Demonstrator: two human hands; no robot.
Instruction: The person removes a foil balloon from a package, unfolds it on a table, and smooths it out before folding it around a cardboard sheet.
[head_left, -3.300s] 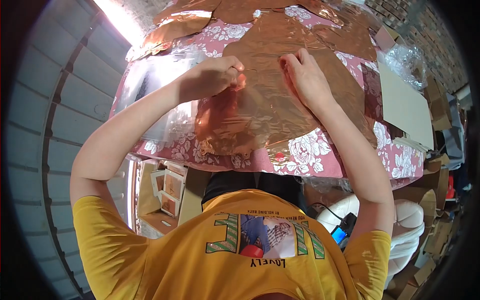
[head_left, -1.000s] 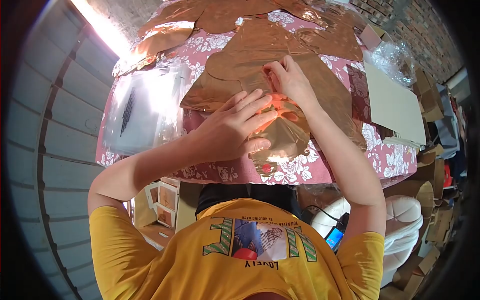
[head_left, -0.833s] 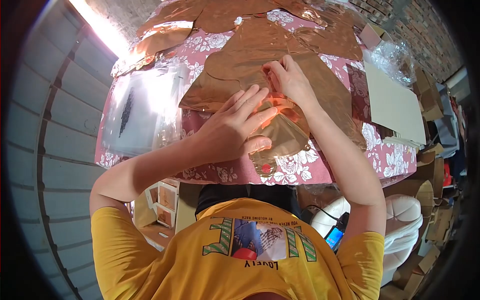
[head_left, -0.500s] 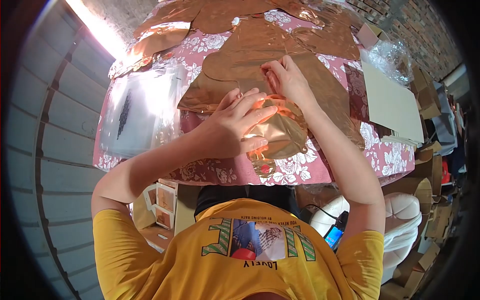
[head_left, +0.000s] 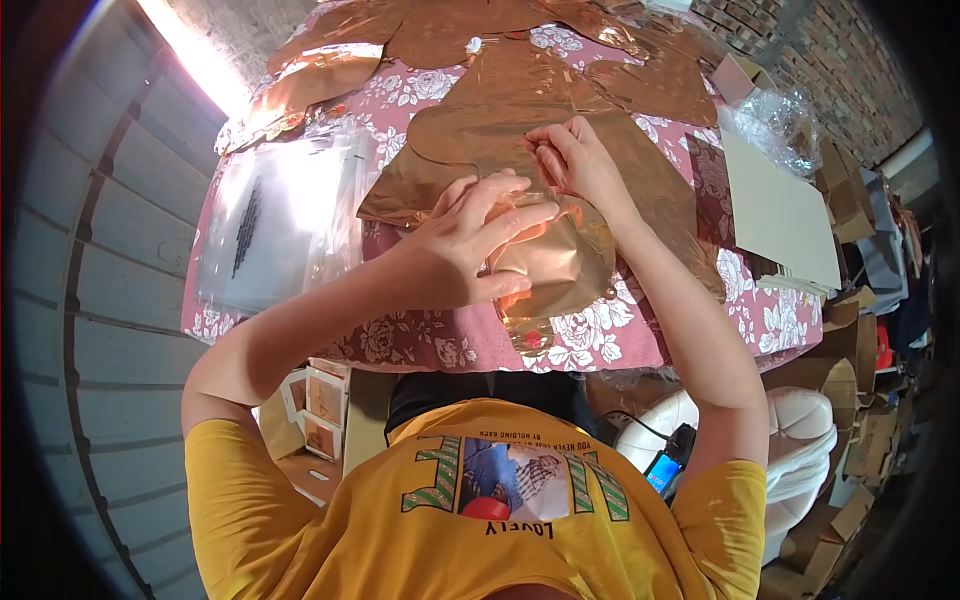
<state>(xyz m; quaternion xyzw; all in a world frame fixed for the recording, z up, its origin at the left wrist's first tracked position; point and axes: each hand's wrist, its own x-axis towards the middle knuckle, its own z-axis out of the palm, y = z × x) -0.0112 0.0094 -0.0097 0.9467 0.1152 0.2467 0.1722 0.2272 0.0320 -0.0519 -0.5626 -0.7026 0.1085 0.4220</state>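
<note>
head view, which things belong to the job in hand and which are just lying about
Seem part of the job:
- copper-coloured foil, partly under the left hand
- right hand, curled over the foil, grip unclear

Seem just lying about:
- clear plastic sleeves
- cream card stack
- crumpled clear plastic
- lit-screen device

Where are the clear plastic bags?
Head view: the clear plastic bags lie on the floral tablecloth's left side, left of the left hand and the copper-coloured foil.
</note>
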